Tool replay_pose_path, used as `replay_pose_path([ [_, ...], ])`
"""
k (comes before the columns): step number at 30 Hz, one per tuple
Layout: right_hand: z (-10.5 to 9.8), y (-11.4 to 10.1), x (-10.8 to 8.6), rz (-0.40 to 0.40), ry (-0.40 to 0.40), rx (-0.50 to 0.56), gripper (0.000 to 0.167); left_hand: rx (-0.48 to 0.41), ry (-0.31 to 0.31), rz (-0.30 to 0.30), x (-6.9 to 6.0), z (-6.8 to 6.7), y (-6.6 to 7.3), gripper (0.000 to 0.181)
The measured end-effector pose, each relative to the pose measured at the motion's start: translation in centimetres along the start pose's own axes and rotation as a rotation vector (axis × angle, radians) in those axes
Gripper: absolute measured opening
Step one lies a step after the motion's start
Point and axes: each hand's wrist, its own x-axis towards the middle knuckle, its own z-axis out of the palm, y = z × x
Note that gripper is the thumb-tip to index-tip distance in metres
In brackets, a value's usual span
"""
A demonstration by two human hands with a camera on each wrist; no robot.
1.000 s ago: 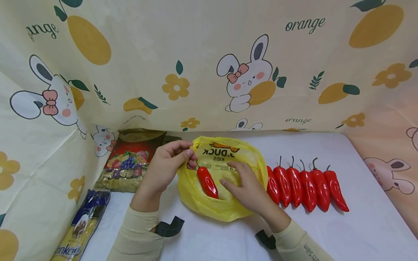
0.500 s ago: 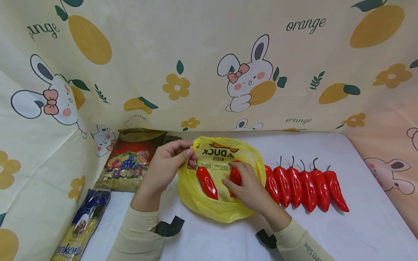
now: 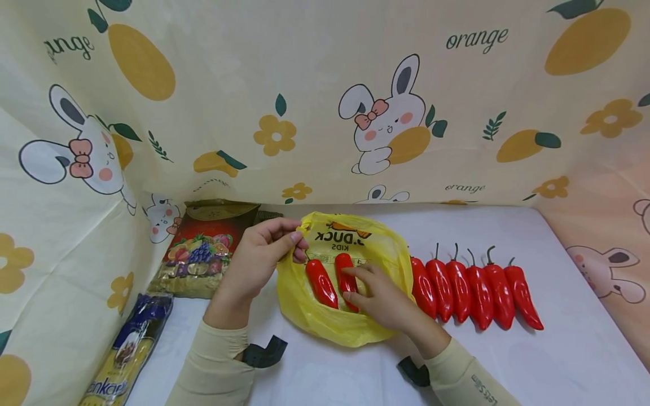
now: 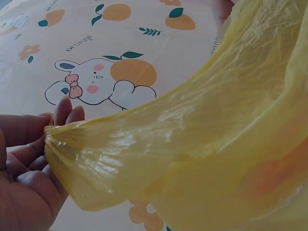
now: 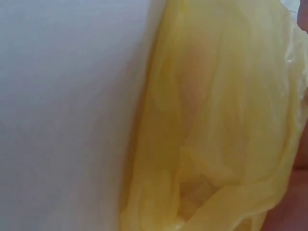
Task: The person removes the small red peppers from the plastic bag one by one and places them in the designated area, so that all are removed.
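In the head view a yellow plastic bag [image 3: 335, 330] lies with its mouth spread wide. My left hand [image 3: 261, 256] pinches its left rim; the left wrist view shows the bag's edge [image 4: 72, 127] gathered between thumb and fingers. Inside the bag lies one red chili pepper [image 3: 321, 285], slanted. Just right of it, my right hand [image 3: 383, 299] holds a second red chili pepper [image 3: 345, 273] between thumb and fingers, low in the bag. In the right wrist view the bag [image 5: 216, 120] covers most of the right hand's work.
Several red chili peppers [image 3: 479, 296] stand in a row on the white table [image 3: 563, 361], right of the bag. At the left lie a red and gold packet [image 3: 198, 254] and a blue and yellow packet [image 3: 127, 349]. A patterned cloth [image 3: 304, 84] walls the back and sides.
The second chili pepper, out of sight a second ago, came into view under my right hand and moved left beside the first. My left hand keeps its pinch on the bag's rim.
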Motion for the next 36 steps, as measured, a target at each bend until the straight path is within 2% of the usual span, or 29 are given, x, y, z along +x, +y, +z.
replay_pose_path([
  [5, 0.1, 0.0, 0.1, 0.016, -0.025, -0.041, 0.044, 0.014, -0.004, 0.008, 0.0, 0.0, 0.1, 0.020],
  [11, 0.1, 0.5, 0.4, 0.034, 0.019, -0.018, 0.038, 0.005, 0.000, -0.001, 0.1, 0.1, 0.1, 0.021],
  [16, 0.3, 0.8, 0.7, 0.077, 0.049, -0.001, 0.053, 0.009, 0.003, -0.007, 0.1, 0.1, 0.2, 0.020],
  [19, 0.3, 1.1, 0.8, 0.079, 0.042, -0.006, 0.062, 0.013, 0.002, -0.011, 0.1, 0.2, 0.2, 0.020],
  [23, 0.2, 1.3, 0.9, 0.081, 0.029, 0.004, 0.066, 0.015, 0.001, -0.007, 0.1, 0.2, 0.2, 0.020],
  [30, 0.4, 1.2, 1.0, 0.082, 0.046, 0.010, 0.049, 0.012, 0.000, -0.002, 0.0, 0.2, 0.1, 0.020],
  [36, 0.4, 1.1, 1.0, 0.103, 0.034, 0.023, 0.050, 0.008, 0.003, -0.004, 0.0, 0.2, 0.1, 0.020],
])
